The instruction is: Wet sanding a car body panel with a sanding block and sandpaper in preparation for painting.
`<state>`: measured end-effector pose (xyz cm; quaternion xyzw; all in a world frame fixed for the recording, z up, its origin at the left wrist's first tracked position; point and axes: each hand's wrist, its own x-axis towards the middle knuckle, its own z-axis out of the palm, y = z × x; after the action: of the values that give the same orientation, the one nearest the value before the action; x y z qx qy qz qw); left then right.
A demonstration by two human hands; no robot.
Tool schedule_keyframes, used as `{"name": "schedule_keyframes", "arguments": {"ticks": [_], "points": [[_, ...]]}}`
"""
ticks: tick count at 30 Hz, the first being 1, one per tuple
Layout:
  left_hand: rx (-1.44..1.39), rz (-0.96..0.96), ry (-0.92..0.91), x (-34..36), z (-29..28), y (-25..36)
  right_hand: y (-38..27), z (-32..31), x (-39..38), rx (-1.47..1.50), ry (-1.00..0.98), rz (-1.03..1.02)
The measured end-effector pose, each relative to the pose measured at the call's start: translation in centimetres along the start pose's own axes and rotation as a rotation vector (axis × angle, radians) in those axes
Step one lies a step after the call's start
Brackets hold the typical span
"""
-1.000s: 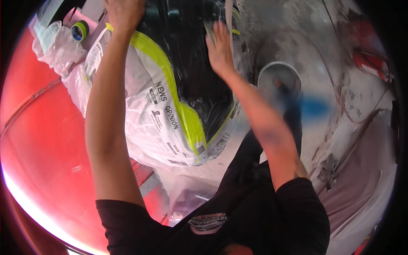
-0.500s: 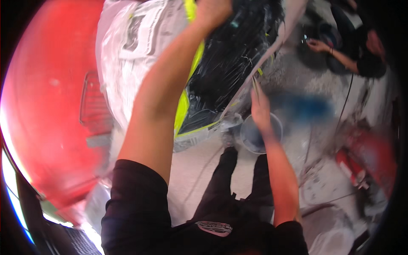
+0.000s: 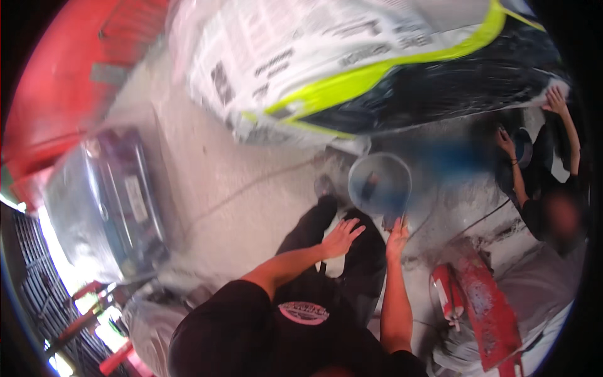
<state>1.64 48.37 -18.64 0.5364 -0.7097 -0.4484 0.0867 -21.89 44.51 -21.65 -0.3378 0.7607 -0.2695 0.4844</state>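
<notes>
My left hand (image 3: 342, 239) hangs open over my thighs, fingers apart and holding nothing. My right hand (image 3: 396, 239) is closed on a small, thin, flat piece (image 3: 389, 222), brownish and blurred, beside the near rim of a round bucket (image 3: 352, 176). Inside the bucket is a dark shape I cannot make out. Beyond it stands a large body covered in printed paper (image 3: 270, 63), edged with yellow-green tape (image 3: 370, 76). Below the tape runs a glossy black surface (image 3: 427, 94). Both my hands are apart from it.
At the right a co-worker (image 3: 543, 201) crouches, one hand (image 3: 556, 100) on the covered body's edge. Near them stand a red fire extinguisher (image 3: 447, 292) and a worn red metal piece (image 3: 487, 308). A plastic-wrapped dark part (image 3: 129, 201) and a red body panel (image 3: 50, 94) are on the left.
My left hand has come down from the taped upper area to my thighs. My right hand has drawn back from the lower edge to beside the bucket. The view has turned.
</notes>
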Motion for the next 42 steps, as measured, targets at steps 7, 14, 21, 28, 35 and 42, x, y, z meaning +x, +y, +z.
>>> {"name": "schedule_keyframes", "arguments": {"ticks": [7,14,21,28,35,42], "points": [[-0.019,-0.121,-0.01,-5.7,8.1,0.2,-3.6,2.1,-0.2,-0.452,-0.267,-0.463],[-0.49,-0.288,0.366,-10.3,11.9,11.2,5.8,7.0,13.0,-0.429,-0.687,-0.281],[-0.309,0.063,0.316,8.1,20.4,-2.6,16.1,14.1,28.9,-0.789,-0.77,-0.254],[0.243,-0.127,0.156,21.4,14.6,-20.1,22.3,29.2,36.1,-1.04,-0.973,-0.623],[0.37,-0.063,-0.205,23.0,12.7,-17.7,26.1,32.7,42.9,-1.19,-1.013,-0.718],[0.487,-0.198,-0.133,24.3,14.9,-19.5,26.6,33.2,43.3,-1.283,-1.093,-0.775]]}}
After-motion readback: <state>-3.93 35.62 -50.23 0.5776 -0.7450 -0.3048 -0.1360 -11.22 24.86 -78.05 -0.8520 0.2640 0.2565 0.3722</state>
